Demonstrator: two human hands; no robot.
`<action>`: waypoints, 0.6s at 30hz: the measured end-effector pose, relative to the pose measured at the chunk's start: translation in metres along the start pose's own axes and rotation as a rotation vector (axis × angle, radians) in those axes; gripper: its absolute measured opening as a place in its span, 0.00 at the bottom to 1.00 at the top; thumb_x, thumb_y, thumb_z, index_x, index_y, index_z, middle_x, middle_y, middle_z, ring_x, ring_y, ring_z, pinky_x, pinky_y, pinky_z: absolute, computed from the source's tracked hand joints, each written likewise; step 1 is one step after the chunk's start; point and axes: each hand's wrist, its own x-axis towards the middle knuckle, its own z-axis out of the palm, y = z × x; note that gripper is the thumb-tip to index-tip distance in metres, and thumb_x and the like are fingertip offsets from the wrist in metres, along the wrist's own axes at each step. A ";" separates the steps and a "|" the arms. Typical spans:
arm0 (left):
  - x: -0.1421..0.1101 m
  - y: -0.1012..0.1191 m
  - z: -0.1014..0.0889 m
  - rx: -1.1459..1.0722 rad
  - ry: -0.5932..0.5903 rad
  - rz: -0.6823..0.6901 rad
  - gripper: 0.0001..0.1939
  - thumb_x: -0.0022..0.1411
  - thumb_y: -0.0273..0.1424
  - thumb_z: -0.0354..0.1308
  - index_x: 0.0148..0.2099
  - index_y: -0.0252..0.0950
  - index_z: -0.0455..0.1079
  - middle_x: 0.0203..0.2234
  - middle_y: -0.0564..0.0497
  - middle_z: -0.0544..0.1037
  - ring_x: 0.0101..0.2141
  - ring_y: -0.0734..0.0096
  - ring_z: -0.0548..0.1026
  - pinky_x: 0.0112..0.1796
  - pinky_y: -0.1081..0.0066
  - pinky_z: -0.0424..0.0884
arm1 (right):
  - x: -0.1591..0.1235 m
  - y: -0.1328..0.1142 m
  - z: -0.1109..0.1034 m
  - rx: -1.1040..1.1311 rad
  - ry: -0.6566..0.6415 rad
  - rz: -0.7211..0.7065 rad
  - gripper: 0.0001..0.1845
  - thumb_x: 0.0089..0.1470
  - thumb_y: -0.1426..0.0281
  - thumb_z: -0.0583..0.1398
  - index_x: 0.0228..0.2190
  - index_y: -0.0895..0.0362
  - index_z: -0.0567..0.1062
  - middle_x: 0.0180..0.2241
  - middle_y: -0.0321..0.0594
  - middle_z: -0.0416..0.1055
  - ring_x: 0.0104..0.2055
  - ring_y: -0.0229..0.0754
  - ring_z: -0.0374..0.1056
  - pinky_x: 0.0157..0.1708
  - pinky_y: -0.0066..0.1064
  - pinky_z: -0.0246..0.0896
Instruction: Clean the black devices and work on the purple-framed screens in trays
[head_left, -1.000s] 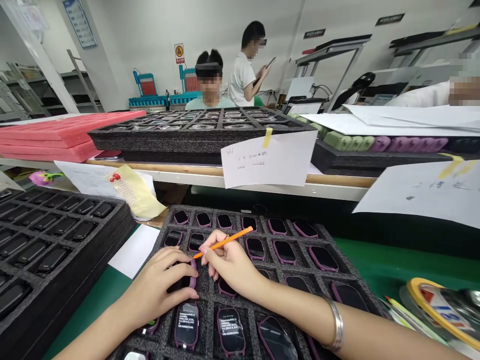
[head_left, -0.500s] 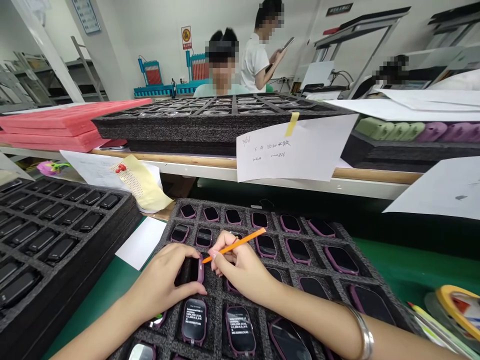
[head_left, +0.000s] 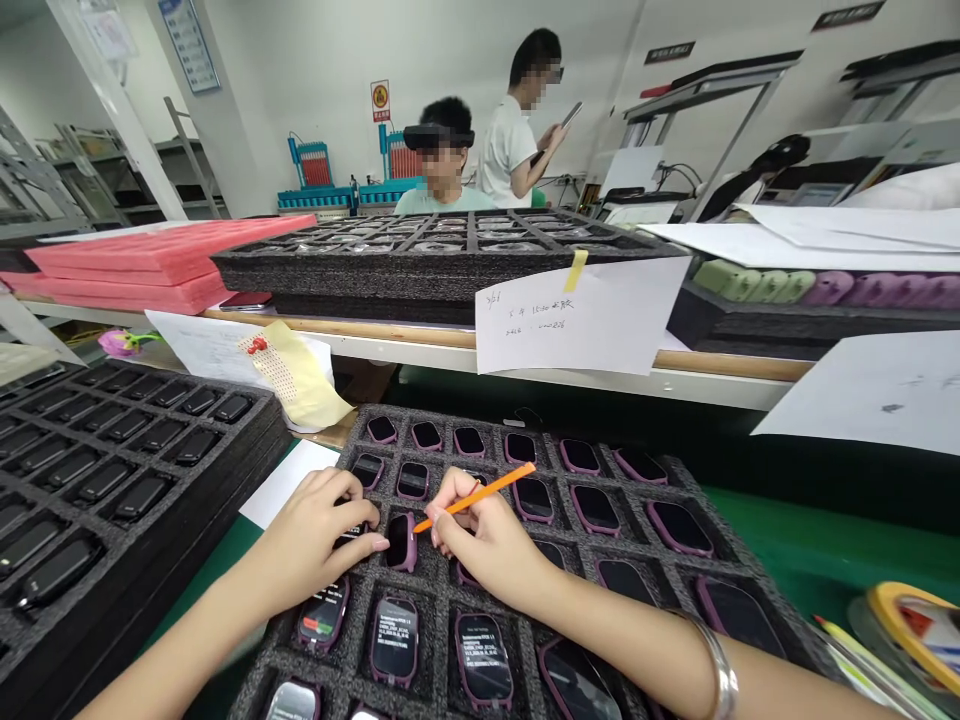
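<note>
Two bare hands work over a black foam tray (head_left: 429, 622) on a green desk (head_left: 780, 545). The left hand's (head_left: 315, 535) curled fingers touch a purple-rimmed, black-screened device (head_left: 401, 542) in a cell near the tray's left edge; the right hand's (head_left: 487, 545) fingers pinch an orange pencil (head_left: 480, 497).

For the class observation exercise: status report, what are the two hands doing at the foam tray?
Right hand pinching orange stick, tip at purple-framed smartwatch. Left hand curled beside it. Foam tray holds more watches around it.
</note>
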 end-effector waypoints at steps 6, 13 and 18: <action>-0.022 -0.012 -0.012 -0.107 -0.040 -0.053 0.10 0.65 0.36 0.62 0.48 0.43 0.72 0.47 0.48 0.72 0.49 0.58 0.72 0.49 0.61 0.72 | -0.001 -0.004 0.003 -0.019 0.035 -0.045 0.11 0.60 0.62 0.60 0.29 0.53 0.66 0.24 0.33 0.69 0.26 0.38 0.65 0.28 0.31 0.61; -0.034 -0.023 -0.003 -0.274 0.002 -0.019 0.08 0.68 0.32 0.60 0.49 0.43 0.72 0.49 0.48 0.76 0.53 0.61 0.72 0.54 0.60 0.69 | 0.023 -0.004 0.031 0.052 -0.059 0.053 0.09 0.55 0.63 0.63 0.33 0.56 0.73 0.30 0.37 0.74 0.28 0.38 0.69 0.29 0.31 0.64; -0.037 -0.028 0.003 -0.288 0.037 -0.038 0.09 0.66 0.34 0.62 0.49 0.44 0.72 0.49 0.48 0.78 0.54 0.60 0.73 0.55 0.59 0.68 | 0.032 0.000 0.045 0.082 -0.074 0.049 0.08 0.57 0.64 0.61 0.32 0.55 0.69 0.31 0.39 0.75 0.27 0.38 0.71 0.29 0.31 0.65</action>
